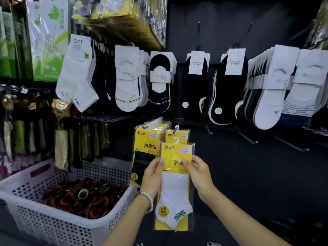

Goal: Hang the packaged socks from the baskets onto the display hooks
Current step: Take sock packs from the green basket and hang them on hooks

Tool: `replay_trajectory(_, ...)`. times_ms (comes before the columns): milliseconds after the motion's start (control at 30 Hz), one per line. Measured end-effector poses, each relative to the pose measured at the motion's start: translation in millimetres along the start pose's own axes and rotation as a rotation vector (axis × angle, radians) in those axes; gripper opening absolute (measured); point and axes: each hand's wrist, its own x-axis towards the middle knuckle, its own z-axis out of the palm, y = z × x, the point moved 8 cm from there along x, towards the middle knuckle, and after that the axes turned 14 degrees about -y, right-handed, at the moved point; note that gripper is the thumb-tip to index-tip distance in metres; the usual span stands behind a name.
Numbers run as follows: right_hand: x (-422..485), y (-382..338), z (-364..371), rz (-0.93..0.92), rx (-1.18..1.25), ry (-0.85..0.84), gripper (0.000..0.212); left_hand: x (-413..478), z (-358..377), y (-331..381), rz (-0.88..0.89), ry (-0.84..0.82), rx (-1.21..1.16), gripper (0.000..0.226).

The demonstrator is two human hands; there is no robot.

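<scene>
Held white sock pack (174, 192) pinched between left grip (152, 176) and right grip (198, 176), 6 o'clock of hung yellow packs (145, 139). Probably needed level lift, threading plastic hanger (176, 139) onto display hook (157, 121) at 12.

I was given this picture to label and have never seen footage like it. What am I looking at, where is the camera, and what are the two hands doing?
There is no machine here, only a person's two bare hands. The single picture comes from a camera worn on the person's head, looking forward and down, so you see roughly what they see.

The left hand, with a bead bracelet on its wrist, and the right hand pinch the sides of a yellow sock packet with a white sock inside. It is held upright in front of the hanging yellow packets on the display.

At the lower left stands a white perforated basket holding dark and red items that I cannot identify. Above, rows of white and black socks hang from the rack.
</scene>
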Motion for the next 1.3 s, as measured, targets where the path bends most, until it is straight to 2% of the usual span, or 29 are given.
replay_trajectory(167, 14, -15, -24, -0.034, -0.110, 0.101, 0.006, 9, 12, 0, -0.022, -0.086, -0.034, 0.034)
replay_trajectory(367, 49, -18, -13, -0.047, -0.272, 0.100, 0.012, 32, 2, -6, -0.043, -0.027, -0.025, 0.051)
replay_trajectory(500, 66, 4, -17, 0.036, -0.215, 0.166, 0.010, 45, -4, -16, -0.072, -0.009, 0.018, 0.051)
replay_trajectory(733, 61, 50, -44, 0.201, -0.080, 0.275, 0.024, 47, -13, -40, -0.100, -0.010, 0.163, 0.051)
replay_trajectory(867, 27, 74, -50, 0.254, -0.153, 0.205, 0.039, 20, -20, -67, -0.133, -0.025, 0.246, 0.051)
replay_trajectory(1033, -49, 127, -49, 0.340, -0.263, 0.039, 0.038, -53, -28, -134, -0.245, -0.070, 0.362, 0.049)
replay_trajectory(1200, -166, 233, -52, 0.587, -0.323, -0.061, 0.036, -156, -16, -225, -0.477, -0.111, 0.360, 0.045)
replay_trajectory(1300, -247, 300, -66, 0.782, -0.379, -0.025, 0.036, -227, -8, -277, -0.673, -0.143, 0.426, 0.045)
